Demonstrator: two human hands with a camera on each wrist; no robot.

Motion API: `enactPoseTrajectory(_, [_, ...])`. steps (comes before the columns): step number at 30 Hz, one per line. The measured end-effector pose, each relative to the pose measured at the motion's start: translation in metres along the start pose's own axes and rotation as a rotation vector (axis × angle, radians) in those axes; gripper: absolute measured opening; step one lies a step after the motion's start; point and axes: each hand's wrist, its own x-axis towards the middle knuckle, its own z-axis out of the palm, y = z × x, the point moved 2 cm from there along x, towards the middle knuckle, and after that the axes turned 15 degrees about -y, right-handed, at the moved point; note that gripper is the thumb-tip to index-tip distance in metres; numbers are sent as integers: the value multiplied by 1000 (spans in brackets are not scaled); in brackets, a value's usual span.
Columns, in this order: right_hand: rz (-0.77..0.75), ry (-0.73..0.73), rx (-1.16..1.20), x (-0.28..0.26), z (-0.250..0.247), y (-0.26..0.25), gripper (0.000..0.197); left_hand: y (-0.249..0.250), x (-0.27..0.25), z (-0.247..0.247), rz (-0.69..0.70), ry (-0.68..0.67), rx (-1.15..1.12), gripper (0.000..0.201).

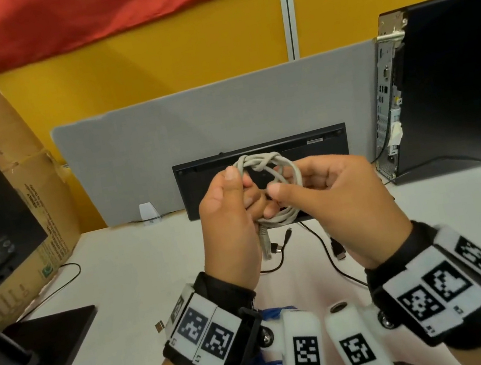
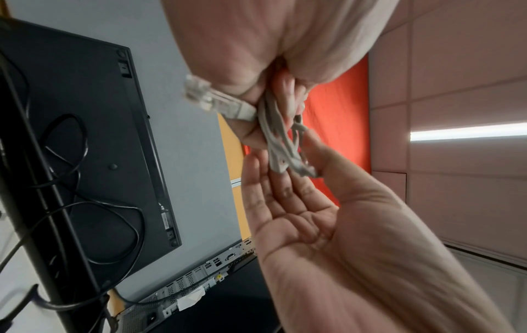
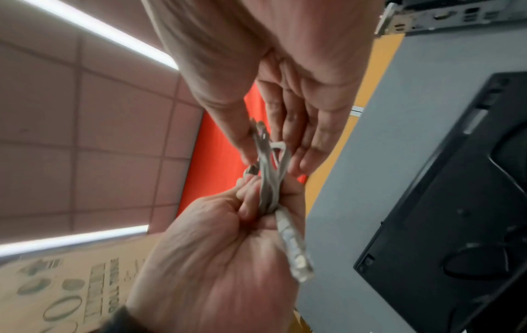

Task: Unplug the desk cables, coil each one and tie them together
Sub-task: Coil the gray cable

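Both hands are up over the desk (image 1: 125, 267) – left hand (image 1: 229, 226) clenched round the grey cable coil (image 1: 276, 172), right hand (image 1: 328, 195) pinching its strands – finishing the wrap, so tucking the loose plug end (image 1: 265, 242) looks next.

Bright, even ceiling-strip light (image 3: 99, 33); wrist views blurred, perhaps motion; edges warped.

- cardboard box (image 1: 22, 175): rows of dark and green print down its side, too blurred to read
- wrist bands (image 1: 205, 330): black-and-white square marker codes, tiny characters beneath them illegible
- keyboard (image 1: 261, 159) underside: small label, unreadable
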Motion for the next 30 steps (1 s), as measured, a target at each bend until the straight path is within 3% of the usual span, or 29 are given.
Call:
enactPoseTrajectory(4, [62, 115, 157, 2, -6, 5, 7, -1, -1, 3, -48, -98, 114, 32])
enactPoseTrajectory(12, [163, -21, 614, 5, -3, 6, 19, 4, 0, 0, -172, -169, 126, 27])
enactPoseTrajectory(19, [144, -133, 922, 7, -4, 2, 35, 6, 1, -2, -220, -169, 109, 26])
enactPoseTrajectory(24, [194, -149, 1052, 9, -14, 4, 44, 3, 2, -7, -227, -165, 270, 26])
enactPoseTrajectory(30, [279, -139, 1086, 9, -7, 1, 13, -4, 2, -12, -240, -130, 393, 29])
